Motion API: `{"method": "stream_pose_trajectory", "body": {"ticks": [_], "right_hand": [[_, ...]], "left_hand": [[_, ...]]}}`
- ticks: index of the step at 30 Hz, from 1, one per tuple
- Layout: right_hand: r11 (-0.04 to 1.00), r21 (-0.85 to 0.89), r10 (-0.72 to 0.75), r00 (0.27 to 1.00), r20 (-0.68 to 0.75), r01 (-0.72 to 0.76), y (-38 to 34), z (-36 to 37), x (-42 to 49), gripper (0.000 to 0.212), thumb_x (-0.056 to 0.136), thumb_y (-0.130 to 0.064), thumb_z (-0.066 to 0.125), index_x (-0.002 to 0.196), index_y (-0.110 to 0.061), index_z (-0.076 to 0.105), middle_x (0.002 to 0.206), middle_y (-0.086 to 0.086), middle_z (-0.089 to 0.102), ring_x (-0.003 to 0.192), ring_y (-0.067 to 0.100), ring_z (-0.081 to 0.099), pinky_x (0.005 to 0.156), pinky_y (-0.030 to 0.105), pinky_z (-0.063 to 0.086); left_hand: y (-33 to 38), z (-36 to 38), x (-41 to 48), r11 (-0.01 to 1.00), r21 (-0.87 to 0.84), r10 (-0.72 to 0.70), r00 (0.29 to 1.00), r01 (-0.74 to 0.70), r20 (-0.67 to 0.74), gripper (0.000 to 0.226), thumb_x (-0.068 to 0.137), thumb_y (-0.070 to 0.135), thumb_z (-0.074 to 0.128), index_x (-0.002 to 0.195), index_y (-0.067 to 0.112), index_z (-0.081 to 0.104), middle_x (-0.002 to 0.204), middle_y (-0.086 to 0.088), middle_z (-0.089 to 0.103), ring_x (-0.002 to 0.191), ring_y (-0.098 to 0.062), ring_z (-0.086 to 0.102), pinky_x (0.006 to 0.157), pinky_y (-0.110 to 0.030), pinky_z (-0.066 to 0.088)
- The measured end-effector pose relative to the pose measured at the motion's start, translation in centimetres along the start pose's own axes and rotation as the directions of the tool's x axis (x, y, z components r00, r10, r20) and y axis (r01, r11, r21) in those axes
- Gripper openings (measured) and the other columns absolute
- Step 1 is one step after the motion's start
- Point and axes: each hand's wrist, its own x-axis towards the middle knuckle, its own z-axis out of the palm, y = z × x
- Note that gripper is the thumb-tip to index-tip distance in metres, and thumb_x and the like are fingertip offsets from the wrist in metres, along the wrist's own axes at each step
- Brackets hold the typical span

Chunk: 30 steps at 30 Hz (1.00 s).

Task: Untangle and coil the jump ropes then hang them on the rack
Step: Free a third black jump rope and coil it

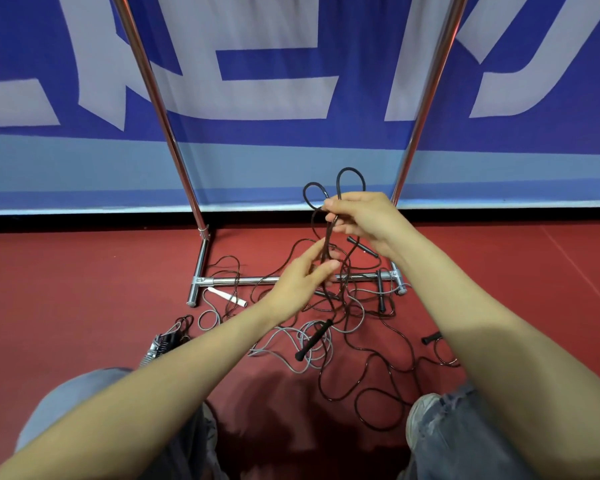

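Pinching the dark jump rope point(327, 242) between thumb and forefinger, the left hand point(297, 287) holds the strands just below the right hand point(364, 220). The right-hand fingers point(340, 206) are curled round the same rope, with two loops standing above them. From both hands the rope drops to the red floor point(84, 306), where it lies tangled with a grey rope point(274, 341), a black handle point(314, 339) and a white handle point(227, 296). The tangle straddles the base bar of the chrome rack point(243, 280) near the floor's far edge. Behind the rack stands a blue and white banner point(274, 64).
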Motion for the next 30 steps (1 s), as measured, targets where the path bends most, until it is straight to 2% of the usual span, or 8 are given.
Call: {"method": "stream_pose_trajectory", "body": {"ticks": [5, 8, 10, 13, 17, 20, 26, 30], "right_hand": [[0.986, 0.154, 0.06, 0.997, 0.045, -0.066, -0.5, 0.0, -0.3, 0.013, 0.093, -0.02, 0.062, 0.09, -0.008, 0.066, 0.075, 0.004, 0.067, 0.068, 0.013, 0.063, 0.067, 0.021, 0.058], [0.982, -0.146, 0.124, 0.992, 0.024, -0.119, 0.1, -0.3, 0.6, 0.03, 0.102, -0.035, 0.041, 0.118, -0.014, 0.055, 0.101, 0.005, 0.066, 0.091, 0.019, 0.063, 0.082, 0.034, 0.054], [0.922, -0.38, 0.099, 0.994, 0.052, -0.072, 1.2, -0.3, 1.0, 0.032, 0.101, -0.021, 0.036, 0.126, -0.015, 0.054, 0.112, 0.004, 0.064, 0.097, 0.017, 0.059, 0.081, 0.029, 0.048], [0.753, -0.645, 0.143, 0.923, 0.357, 0.132, 2.9, -0.5, 0.1, 0.026, 0.087, -0.003, 0.048, 0.097, -0.022, 0.064, 0.098, 0.003, 0.066, 0.087, 0.019, 0.057, 0.079, 0.03, 0.046], [0.794, -0.571, 0.123, 0.866, 0.484, 0.207, 3.3, -0.6, -0.6, 0.032, 0.087, 0.0, 0.061, 0.109, -0.022, 0.059, 0.09, -0.006, 0.06, 0.082, 0.008, 0.056, 0.076, 0.023, 0.046], [0.72, -0.629, -0.062, 0.93, 0.361, 0.292, 3.5, -0.9, 0.1, 0.014, 0.088, -0.014, 0.067, 0.102, -0.015, 0.068, 0.072, -0.006, 0.049, 0.066, 0.008, 0.047, 0.069, 0.025, 0.042], [0.893, -0.417, -0.084, 0.972, 0.218, 0.17, 3.0, 0.1, -0.1, 0.007, 0.086, -0.008, 0.069, 0.089, -0.013, 0.072, 0.072, 0.0, 0.069, 0.059, 0.003, 0.062, 0.061, 0.02, 0.055], [0.971, -0.226, -0.05, 0.991, 0.128, 0.078, 2.0, 0.0, 0.0, 0.007, 0.088, -0.007, 0.066, 0.089, -0.013, 0.069, 0.076, 0.005, 0.069, 0.064, 0.007, 0.066, 0.057, 0.017, 0.053]], "left_hand": [[0.4, -0.4, 0.8, 0.997, -0.06, -0.046, 0.99, 0.038, -0.134, 0.012, 0.097, 0.007, 0.053, 0.101, 0.015, 0.061, 0.085, -0.001, 0.068, 0.069, -0.007, 0.059, 0.069, -0.031, 0.056], [1.9, -1.2, 1.4, 0.966, -0.252, -0.113, 0.975, 0.062, -0.193, 0.012, 0.098, 0.005, 0.051, 0.096, 0.011, 0.061, 0.082, -0.004, 0.065, 0.066, -0.006, 0.057, 0.063, -0.024, 0.056], [3.3, -2.1, 1.7, 0.93, -0.365, -0.122, 0.969, 0.037, -0.212, 0.013, 0.098, 0.006, 0.05, 0.092, 0.008, 0.061, 0.081, -0.005, 0.065, 0.062, -0.005, 0.058, 0.061, -0.021, 0.056], [4.6, -3.7, 2.0, 0.893, -0.448, -0.138, 0.966, 0.025, -0.22, 0.015, 0.098, 0.007, 0.05, 0.09, 0.007, 0.063, 0.08, -0.005, 0.066, 0.06, -0.008, 0.059, 0.062, -0.023, 0.057], [5.3, -5.9, 2.3, 0.874, -0.486, -0.16, 0.952, 0.015, -0.259, 0.014, 0.098, 0.009, 0.05, 0.093, 0.007, 0.063, 0.076, -0.001, 0.067, 0.06, -0.007, 0.057, 0.065, -0.025, 0.059], [5.4, -7.1, 2.5, 0.871, -0.491, -0.163, 0.938, -0.008, -0.305, 0.015, 0.099, 0.012, 0.049, 0.095, 0.008, 0.063, 0.076, 0.001, 0.067, 0.062, -0.007, 0.057, 0.067, -0.024, 0.058], [4.0, -6.2, 3.5, 0.771, -0.608, -0.424, 0.865, 0.189, -0.268, 0.028, 0.105, 0.025, 0.033, 0.112, 0.007, 0.053, 0.09, -0.007, 0.066, 0.075, -0.017, 0.06, 0.067, -0.029, 0.05], [2.0, -4.1, 1.9, 0.901, -0.058, -0.428, 0.903, 0.429, 0.038, 0.038, 0.091, 0.003, 0.054, 0.128, 0.007, 0.056, 0.113, -0.005, 0.065, 0.095, -0.014, 0.059, 0.087, -0.029, 0.046]]}}
